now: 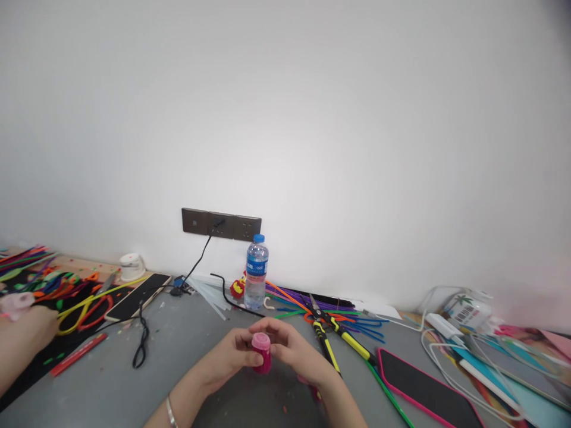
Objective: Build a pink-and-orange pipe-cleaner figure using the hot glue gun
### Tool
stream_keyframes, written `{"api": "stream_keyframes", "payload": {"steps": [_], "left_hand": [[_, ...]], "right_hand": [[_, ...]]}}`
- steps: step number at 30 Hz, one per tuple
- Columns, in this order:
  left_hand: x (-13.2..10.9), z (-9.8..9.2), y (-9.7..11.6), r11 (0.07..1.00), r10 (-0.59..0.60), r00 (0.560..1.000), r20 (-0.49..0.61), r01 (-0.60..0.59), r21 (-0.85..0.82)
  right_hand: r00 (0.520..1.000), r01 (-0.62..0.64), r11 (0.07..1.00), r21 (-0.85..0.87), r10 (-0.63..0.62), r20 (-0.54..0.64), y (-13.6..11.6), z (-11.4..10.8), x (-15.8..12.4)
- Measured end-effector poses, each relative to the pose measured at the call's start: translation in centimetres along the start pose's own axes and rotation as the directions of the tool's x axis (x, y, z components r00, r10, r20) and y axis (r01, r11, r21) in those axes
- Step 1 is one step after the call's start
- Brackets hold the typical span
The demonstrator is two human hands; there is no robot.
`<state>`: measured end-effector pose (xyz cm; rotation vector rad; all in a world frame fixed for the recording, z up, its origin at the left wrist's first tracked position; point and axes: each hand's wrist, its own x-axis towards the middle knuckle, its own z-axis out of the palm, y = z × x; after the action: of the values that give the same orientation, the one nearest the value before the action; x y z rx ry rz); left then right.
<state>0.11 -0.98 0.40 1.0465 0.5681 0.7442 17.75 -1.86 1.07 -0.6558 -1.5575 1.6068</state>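
Observation:
Both my hands meet low in the middle of the view over a grey table. Between them stands a small pink fuzzy object, rolled like a short cylinder. My left hand is closed on its left side, fingers curled round it. My right hand pinches its top and right side from above. A bracelet shows on my left wrist. Just to the right lie pliers with yellow and black handles.
A water bottle stands by the wall under a socket strip. Coloured pipe cleaners lie behind the pliers. A pink-cased phone lies right, another phone left. Another person's hand rests at far left. Cables and chargers crowd the right.

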Motion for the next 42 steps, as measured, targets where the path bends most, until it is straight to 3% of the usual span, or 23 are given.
{"api": "stream_keyframes", "payload": {"steps": [42], "left_hand": [[-0.11, -0.26, -0.08, 0.998, -0.056, 0.998, -0.005, 0.056, 0.022]], "right_hand": [[0.999, -0.034, 0.999, 0.034, 0.032, 0.032, -0.09, -0.08, -0.09]]}}
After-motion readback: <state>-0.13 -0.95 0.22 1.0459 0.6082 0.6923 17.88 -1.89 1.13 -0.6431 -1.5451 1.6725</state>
